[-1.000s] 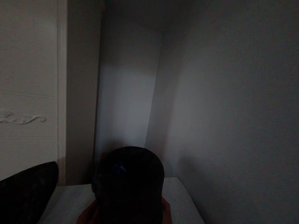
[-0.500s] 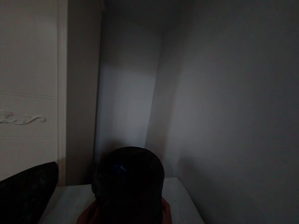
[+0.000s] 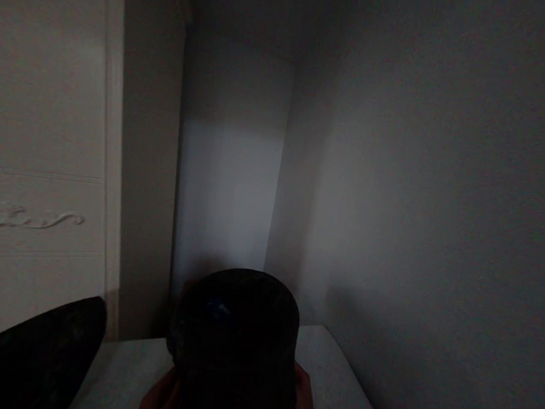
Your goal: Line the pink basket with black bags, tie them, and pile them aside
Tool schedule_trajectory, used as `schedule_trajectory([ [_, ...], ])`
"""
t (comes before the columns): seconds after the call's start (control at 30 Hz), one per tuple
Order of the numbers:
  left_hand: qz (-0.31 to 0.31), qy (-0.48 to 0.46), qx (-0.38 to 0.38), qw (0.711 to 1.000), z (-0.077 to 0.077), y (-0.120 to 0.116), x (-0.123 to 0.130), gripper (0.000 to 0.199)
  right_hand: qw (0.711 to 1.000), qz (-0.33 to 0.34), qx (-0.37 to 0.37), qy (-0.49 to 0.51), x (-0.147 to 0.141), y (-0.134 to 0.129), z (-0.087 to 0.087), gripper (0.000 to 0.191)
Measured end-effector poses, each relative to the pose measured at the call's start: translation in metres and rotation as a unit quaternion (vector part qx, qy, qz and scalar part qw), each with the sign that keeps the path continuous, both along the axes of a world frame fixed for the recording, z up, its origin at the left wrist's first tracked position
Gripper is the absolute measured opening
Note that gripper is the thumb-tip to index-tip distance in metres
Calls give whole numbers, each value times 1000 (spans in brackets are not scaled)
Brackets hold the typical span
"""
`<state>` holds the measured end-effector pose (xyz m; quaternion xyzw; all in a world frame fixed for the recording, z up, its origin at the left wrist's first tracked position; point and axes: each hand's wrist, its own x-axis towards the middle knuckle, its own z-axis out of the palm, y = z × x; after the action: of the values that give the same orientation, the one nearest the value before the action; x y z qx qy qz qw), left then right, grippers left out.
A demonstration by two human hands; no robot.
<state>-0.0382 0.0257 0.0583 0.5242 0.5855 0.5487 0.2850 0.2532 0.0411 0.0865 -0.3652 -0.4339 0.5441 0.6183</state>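
Note:
The scene is very dim. A dark, rounded, cylinder-like object [image 3: 236, 351] fills the bottom centre of the head view; a faint blue spot shows near its top. My left hand [image 3: 159, 401] grips its left side and my right hand [image 3: 305, 408] grips its right side. Only the edges of both hands show beside the object. It is held above a pale flat surface [image 3: 125, 371]; I cannot tell whether it touches it.
A white panelled door or cupboard front [image 3: 32, 157] with a carved scroll stands at the left. A plain wall [image 3: 438, 217] runs along the right, meeting a lit back wall [image 3: 227, 193] in a narrow corner. A dark curved shape [image 3: 28, 360] lies at the lower left.

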Motion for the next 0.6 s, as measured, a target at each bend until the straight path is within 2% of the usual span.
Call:
schedule_trajectory([
  [0.1,8,2,1,1000,1,-1,0,61,1000,-8,2,9,1,2,-5,40],
  [0.2,-6,-3,-9,1000,-4,0,-2,66,1000,-6,-13,20,0,1,-6,37],
  [0.4,-25,-9,-4,1000,-15,4,-5,65,998,-10,-20,53,-2,-6,6,39],
  [0.5,-8,-1,-10,1000,-15,3,-6,65,999,9,-16,36,-2,-5,6,38],
  [0.6,-15,-1,-5,1000,-16,4,-6,64,1000,-9,-15,14,-2,-2,1,39],
])
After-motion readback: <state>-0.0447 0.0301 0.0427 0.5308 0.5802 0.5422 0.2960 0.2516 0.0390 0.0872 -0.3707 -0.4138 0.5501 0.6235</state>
